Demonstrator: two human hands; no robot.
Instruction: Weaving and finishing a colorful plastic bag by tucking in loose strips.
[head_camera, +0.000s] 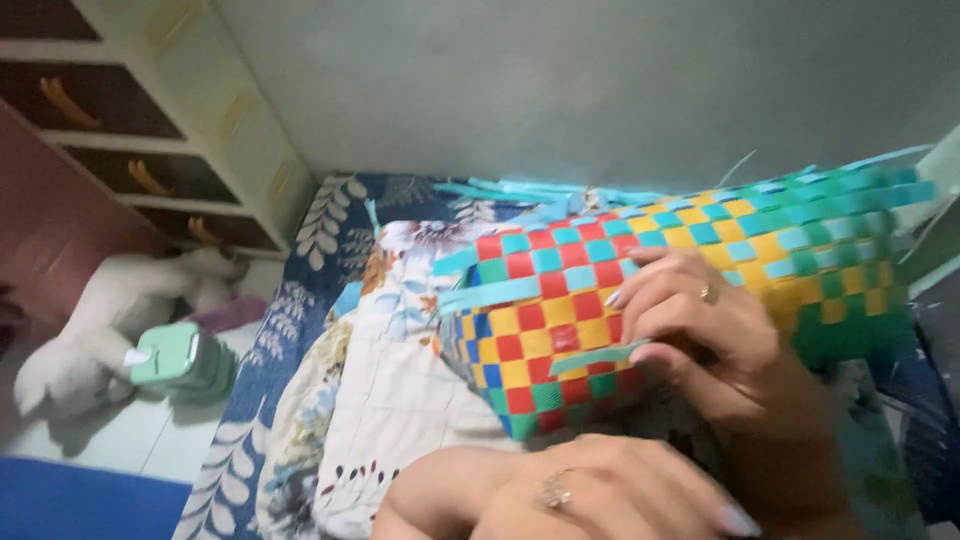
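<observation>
A half-woven basket (560, 300) of red, yellow, blue, green and teal plastic strips lies tilted on a floral cloth, with loose teal strip ends sticking out along its top and left edges. My right hand (700, 330), wearing a ring, rests on the basket's side. Its thumb and fingers pinch a loose teal strip (590, 357) against the weave. My left hand (580, 490), also ringed, sits curled just below the basket at the bottom edge of the view. Whatever lies inside its fingers is hidden.
The floral cloth (390, 390) covers a blue leaf-patterned mattress (290, 310). On the floor at left are a white plush toy (90, 330), a mint-green container (180, 360) and a blue mat (70, 500). A white drawer unit (200, 130) stands against the pale green wall.
</observation>
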